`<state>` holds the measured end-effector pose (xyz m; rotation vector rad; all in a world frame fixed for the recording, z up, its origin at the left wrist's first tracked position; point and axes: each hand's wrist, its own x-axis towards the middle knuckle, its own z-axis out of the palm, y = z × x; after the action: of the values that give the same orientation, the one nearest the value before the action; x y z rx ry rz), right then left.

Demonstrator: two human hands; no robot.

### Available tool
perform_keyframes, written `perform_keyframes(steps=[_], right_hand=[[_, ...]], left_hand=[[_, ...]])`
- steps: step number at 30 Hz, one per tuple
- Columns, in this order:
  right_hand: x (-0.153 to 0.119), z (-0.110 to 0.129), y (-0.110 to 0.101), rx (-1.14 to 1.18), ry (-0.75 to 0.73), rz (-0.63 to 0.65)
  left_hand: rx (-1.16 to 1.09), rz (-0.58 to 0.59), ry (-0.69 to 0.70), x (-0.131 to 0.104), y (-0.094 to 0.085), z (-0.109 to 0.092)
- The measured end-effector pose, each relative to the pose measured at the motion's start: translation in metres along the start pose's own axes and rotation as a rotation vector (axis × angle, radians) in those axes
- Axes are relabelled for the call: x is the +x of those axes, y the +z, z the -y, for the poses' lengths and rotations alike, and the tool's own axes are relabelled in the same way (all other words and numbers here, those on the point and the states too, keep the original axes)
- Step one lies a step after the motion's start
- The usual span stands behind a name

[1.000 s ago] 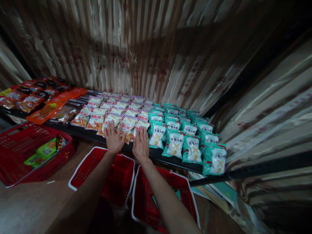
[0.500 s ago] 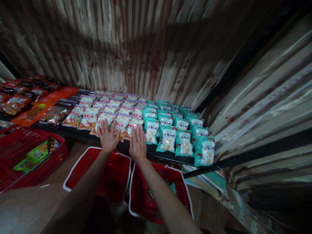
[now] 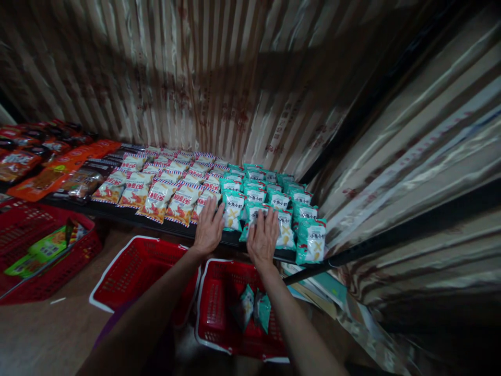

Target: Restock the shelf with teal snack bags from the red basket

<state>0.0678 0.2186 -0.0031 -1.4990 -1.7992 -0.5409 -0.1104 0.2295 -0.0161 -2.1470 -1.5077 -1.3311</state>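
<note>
Rows of white snack bags with red lettering (image 3: 157, 198) stand on a black shelf (image 3: 117, 213), beside rows of teal-and-white snack bags (image 3: 234, 209). My left hand (image 3: 209, 227) lies with fingers stretched out over the front edge of the rightmost white bag, near the first teal one. My right hand (image 3: 264, 237) rests flat with fingers extended against the front teal bags, partly covering them. Neither hand has hold of a bag. Whether the palms press on the bags I cannot tell.
Below the shelf sit red baskets: one with two teal bags (image 3: 211, 308), a middle one (image 3: 129, 266), and one at left (image 3: 78, 266) holding green packets (image 3: 43, 249). Orange packets (image 3: 58, 175) lie farther left. A black bar (image 3: 376, 248) and sheeting (image 3: 391, 183) bound the right.
Both hands have moved right along the shelf front, the right one from the white bags to the teal ones. The view has shifted slightly, showing teal bags in the right basket more fully.
</note>
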Motion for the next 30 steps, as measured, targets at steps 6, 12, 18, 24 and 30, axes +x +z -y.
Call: perform_keyframes(steps=[6, 12, 18, 24, 30], right_hand=[[-0.005, -0.008, 0.011, 0.017, 0.003, 0.07], [-0.006, -0.008, 0.02, 0.078, 0.017, 0.07], [-0.007, -0.007, 0.024, 0.089, 0.026, 0.04], [-0.007, -0.002, 0.026, 0.084, 0.045, 0.029], [-0.007, -0.003, 0.026, 0.074, 0.04, 0.033]], left_hand=[[0.004, 0.092, -0.009, -0.006, 0.024, -0.021], [-0.009, 0.099, 0.017, -0.006, 0.033, -0.023], [-0.039, 0.069, 0.012, -0.005, 0.037, -0.021], [-0.083, 0.045, 0.014, -0.005, 0.036, -0.02], [-0.102, 0.032, 0.01, -0.005, 0.036, -0.019]])
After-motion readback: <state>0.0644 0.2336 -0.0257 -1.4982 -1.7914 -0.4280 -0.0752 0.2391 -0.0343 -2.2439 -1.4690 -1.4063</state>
